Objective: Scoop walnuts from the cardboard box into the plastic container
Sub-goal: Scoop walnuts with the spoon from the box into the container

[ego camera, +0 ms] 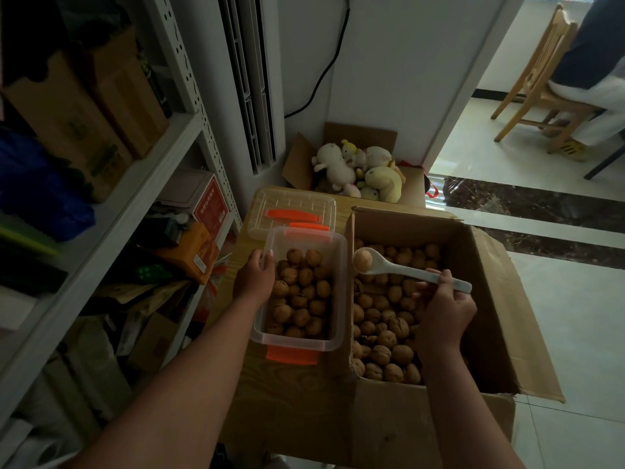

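The plastic container [339,299] is a clear, rounded-corner rectangular tub with orange latches [292,356] at its near and far ends, standing open on the wooden surface [287,401]. It is about half full of round, tan, wrinkled-shelled walnuts [301,299]. The left hand [253,279] grips the tub's left rim near the far corner, its fingers [258,257] curled over the edge, so the heap of nuts lies just right of them. The right hand [446,313] hangs over the open cardboard box [490,316], which touches the tub's right wall. Its fingers [443,275] are pressed together, pinching the handle of a white spoon [406,269] near its end. The spoon runs left from those fingers, roughly level, and its bowl carries a single walnut [362,259] above the box's left edge, just beside the tub's right rim and between the two hands. Below and on both sides of the right fingers, the box holds a deep layer of loose walnuts [385,336] in the same brown shells, a few of them showing dark cracks. Beyond the left fingers lies the tub's clear lid [294,211] with an orange clip. Farther back sits a box of plush toys [358,170], and a cluttered metal shelf [152,157] stands to the left.
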The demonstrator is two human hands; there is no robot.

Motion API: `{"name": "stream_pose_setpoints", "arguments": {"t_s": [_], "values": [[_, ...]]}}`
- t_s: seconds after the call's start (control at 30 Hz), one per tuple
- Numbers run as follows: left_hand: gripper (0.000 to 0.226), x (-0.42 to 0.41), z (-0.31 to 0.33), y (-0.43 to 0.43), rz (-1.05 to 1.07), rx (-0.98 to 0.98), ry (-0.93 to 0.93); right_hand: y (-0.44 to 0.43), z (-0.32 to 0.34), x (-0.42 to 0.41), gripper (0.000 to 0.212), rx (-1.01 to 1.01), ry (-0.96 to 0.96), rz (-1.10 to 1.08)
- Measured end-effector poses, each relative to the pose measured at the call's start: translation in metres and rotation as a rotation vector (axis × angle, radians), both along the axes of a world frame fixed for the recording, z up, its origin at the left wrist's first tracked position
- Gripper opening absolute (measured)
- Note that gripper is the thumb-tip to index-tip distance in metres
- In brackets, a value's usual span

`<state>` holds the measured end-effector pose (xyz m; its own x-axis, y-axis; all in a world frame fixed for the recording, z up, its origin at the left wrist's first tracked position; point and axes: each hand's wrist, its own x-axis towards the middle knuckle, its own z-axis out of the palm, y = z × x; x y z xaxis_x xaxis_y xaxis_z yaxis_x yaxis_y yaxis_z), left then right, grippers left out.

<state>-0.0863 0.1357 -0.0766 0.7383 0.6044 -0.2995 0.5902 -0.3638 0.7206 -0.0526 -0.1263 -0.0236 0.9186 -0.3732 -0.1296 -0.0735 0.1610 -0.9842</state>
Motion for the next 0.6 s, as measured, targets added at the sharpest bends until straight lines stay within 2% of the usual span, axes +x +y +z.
{"name": "stream_pose_setpoints", "arguments": {"t_s": [0.13,0.27,0.4,0.53,0.6], "values": [[0.038,0.0,-0.002,0.001,-0.001,-0.006,-0.012,0.013,0.007,-0.008,0.021,-0.154,-0.148,0.195],[0.046,0.001,-0.001,0.001,0.005,-0.006,0.009,0.022,0.003,-0.015,0.019,-0.321,-0.31,0.419],[0.05,0.001,-0.003,0.002,0.012,-0.023,0.009,0.018,-0.005,-0.013,0.019,-0.354,-0.319,0.342],[0.044,0.0,0.001,-0.002,0.018,-0.018,-0.005,0.005,-0.017,-0.009,0.017,-0.507,-0.328,0.178],[0.043,0.0,0.001,-0.002,0.019,-0.02,-0.006,-0.001,-0.02,-0.009,0.018,-0.589,-0.315,0.175]]}}
